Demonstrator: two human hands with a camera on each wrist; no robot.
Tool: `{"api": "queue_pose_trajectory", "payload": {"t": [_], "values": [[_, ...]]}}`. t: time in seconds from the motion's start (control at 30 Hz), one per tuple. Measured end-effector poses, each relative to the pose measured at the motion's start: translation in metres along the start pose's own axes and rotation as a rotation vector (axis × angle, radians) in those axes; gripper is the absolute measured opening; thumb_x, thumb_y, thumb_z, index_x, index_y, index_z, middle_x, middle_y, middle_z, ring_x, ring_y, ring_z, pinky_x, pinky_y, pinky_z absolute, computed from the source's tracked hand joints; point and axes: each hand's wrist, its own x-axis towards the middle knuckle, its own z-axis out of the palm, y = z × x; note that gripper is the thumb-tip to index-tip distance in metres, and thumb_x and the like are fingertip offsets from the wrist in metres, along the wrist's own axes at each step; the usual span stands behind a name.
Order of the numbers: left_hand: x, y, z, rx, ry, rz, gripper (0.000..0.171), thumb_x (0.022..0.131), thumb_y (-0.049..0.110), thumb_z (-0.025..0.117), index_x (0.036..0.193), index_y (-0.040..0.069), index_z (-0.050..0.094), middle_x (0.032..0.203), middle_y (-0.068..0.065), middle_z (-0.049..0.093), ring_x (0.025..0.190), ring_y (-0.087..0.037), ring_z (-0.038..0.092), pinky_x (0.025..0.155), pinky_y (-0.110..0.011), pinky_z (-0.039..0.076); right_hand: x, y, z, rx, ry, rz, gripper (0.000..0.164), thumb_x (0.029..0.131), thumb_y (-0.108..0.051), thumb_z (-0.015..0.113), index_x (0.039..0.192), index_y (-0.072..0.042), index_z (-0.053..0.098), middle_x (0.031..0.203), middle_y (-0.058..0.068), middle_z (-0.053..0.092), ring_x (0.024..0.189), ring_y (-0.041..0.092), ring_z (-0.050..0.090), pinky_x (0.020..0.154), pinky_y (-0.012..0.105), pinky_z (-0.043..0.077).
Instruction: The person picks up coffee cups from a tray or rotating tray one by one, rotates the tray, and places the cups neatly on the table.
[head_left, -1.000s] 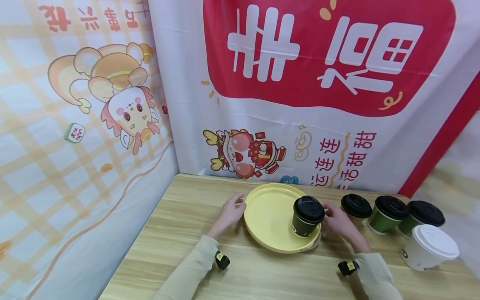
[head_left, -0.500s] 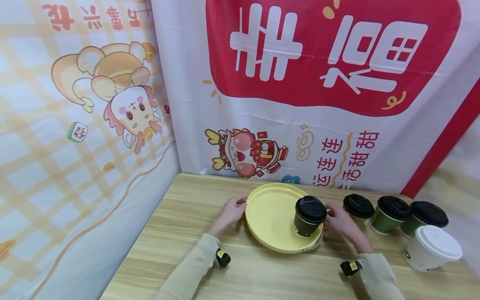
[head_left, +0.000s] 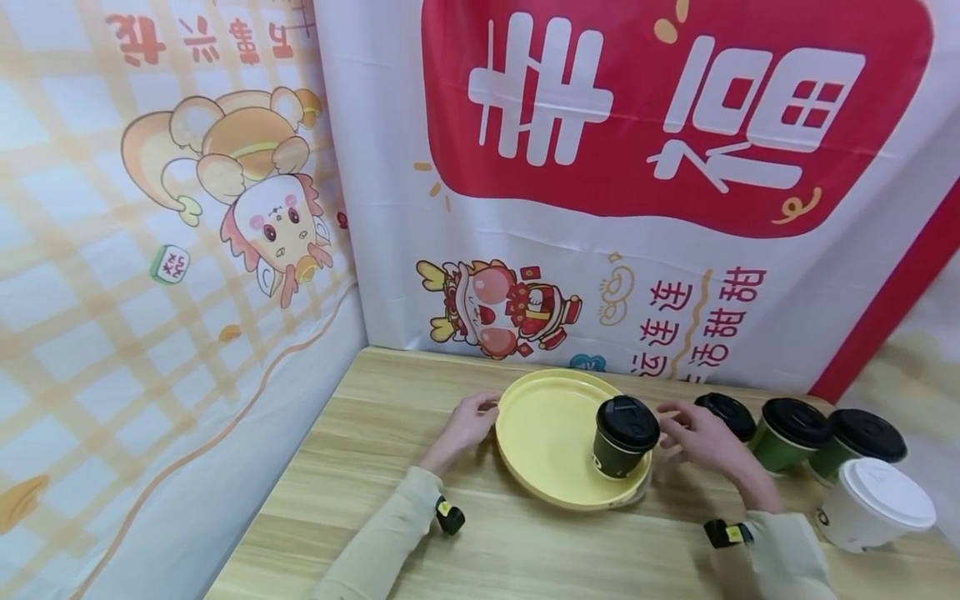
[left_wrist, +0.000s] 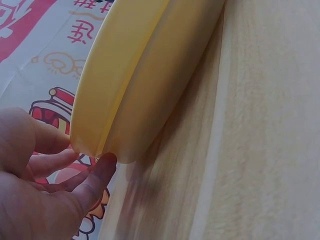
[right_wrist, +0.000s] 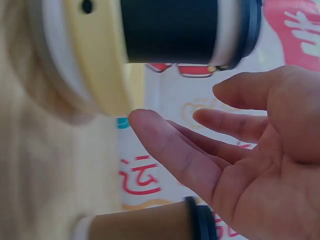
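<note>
A round yellow tray [head_left: 543,429] with a raised rim rests on the wooden table. On its right part stands a dark green paper cup [head_left: 619,454] with a black lid, upright. My left hand [head_left: 470,423] pinches the tray's left edge; in the left wrist view its thumb lies at the tray's lower side and the other fingers at the rim. Just right of the cup, my right hand [head_left: 705,440] is spread and holds nothing. The right wrist view shows its fingers [right_wrist: 170,145] apart from the cup, one fingertip close to the tray rim.
Right of my right hand stand a brown cup [right_wrist: 145,222] with a black lid [head_left: 726,415], two green cups [head_left: 772,446] with black lids, and a white lidded cup [head_left: 862,512]. A printed cloth [head_left: 382,250] hangs behind the table [head_left: 360,467], another at the left.
My right hand has let go at the cup and tray edge, drawing back to the right with fingers spreading. My left hand stays at the tray rim. The view has shifted slightly.
</note>
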Motion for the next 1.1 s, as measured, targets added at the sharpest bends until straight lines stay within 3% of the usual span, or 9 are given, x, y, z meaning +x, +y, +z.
{"api": "queue_pose_trajectory", "payload": {"t": [0.23,0.3,0.47,0.67,0.83,1.1], "values": [[0.000,-0.001,-0.001,-0.018,0.006,-0.011,0.034,0.092,0.012,0.054,0.125,0.005,0.056,0.117,-0.015,0.061,0.104,-0.027,0.059,0.089,-0.038,0.049,-0.006,-0.026,-0.005,-0.188,0.089,-0.097,0.047,0.096,-0.039,0.046,0.129,-0.006,0.046,0.114,0.024,0.058,0.088,0.026,0.062,0.059,0.027,0.055],[0.000,0.000,-0.001,-0.020,0.006,-0.009,0.034,0.092,0.011,0.054,0.125,0.005,0.056,0.117,-0.015,0.062,0.104,-0.028,0.059,0.089,-0.039,0.049,-0.006,-0.032,-0.004,-0.249,0.117,-0.127,0.050,0.095,-0.044,0.045,0.129,-0.008,0.047,0.115,0.022,0.058,0.090,0.026,0.062,0.062,0.029,0.054],[0.000,-0.001,0.001,-0.020,0.012,-0.025,0.034,0.092,0.012,0.054,0.125,0.005,0.057,0.116,-0.014,0.062,0.103,-0.027,0.060,0.089,-0.038,0.049,-0.006,-0.043,0.003,-0.353,0.176,-0.193,0.057,0.093,-0.049,0.045,0.134,-0.010,0.042,0.126,0.020,0.053,0.106,0.034,0.056,0.079,0.047,0.050],[0.001,-0.002,0.003,-0.016,0.021,-0.035,0.033,0.092,0.012,0.054,0.124,0.007,0.057,0.115,-0.013,0.063,0.103,-0.027,0.060,0.089,-0.038,0.049,-0.006,-0.055,0.012,-0.395,0.139,-0.264,0.066,0.091,-0.050,0.048,0.139,-0.006,0.037,0.138,0.021,0.041,0.121,0.041,0.043,0.089,0.055,0.043],[0.001,-0.003,0.003,-0.028,0.022,-0.037,0.033,0.091,0.012,0.054,0.124,0.006,0.057,0.115,-0.013,0.063,0.103,-0.027,0.060,0.089,-0.038,0.049,-0.005,-0.057,0.022,-0.460,0.104,-0.299,0.069,0.089,-0.053,0.050,0.141,-0.009,0.034,0.140,0.020,0.038,0.127,0.042,0.035,0.097,0.060,0.033],[0.000,0.000,0.003,-0.017,0.033,-0.036,0.033,0.091,0.012,0.054,0.123,0.007,0.058,0.113,-0.013,0.063,0.103,-0.027,0.060,0.091,-0.040,0.048,-0.007,-0.058,0.030,-0.485,0.088,-0.299,0.062,0.091,-0.051,0.049,0.138,-0.012,0.040,0.135,0.021,0.042,0.121,0.042,0.041,0.093,0.060,0.038]]}}
